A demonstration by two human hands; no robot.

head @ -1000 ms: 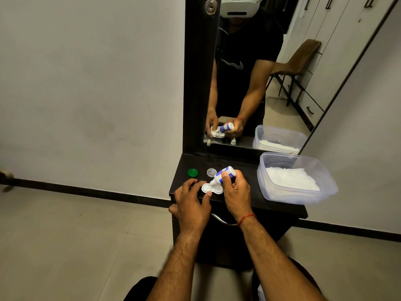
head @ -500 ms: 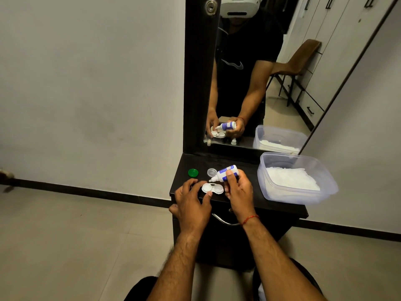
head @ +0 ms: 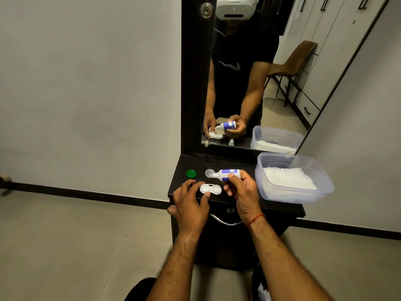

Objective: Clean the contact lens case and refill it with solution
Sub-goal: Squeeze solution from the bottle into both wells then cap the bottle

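White lens case [head: 210, 189], one, is pinched by your left hand [head: 191, 205]; behind it your right hand [head: 243, 192] grips one bottle [head: 227, 174], beside one green cap [head: 191, 173], one clear cap [head: 209, 173].

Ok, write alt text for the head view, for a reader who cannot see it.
A right hand holds a solution bottle sideways, nozzle left, while the left hand pinches an open contact lens case on a dark vanity top. A green cap and plastic tub sit nearby.
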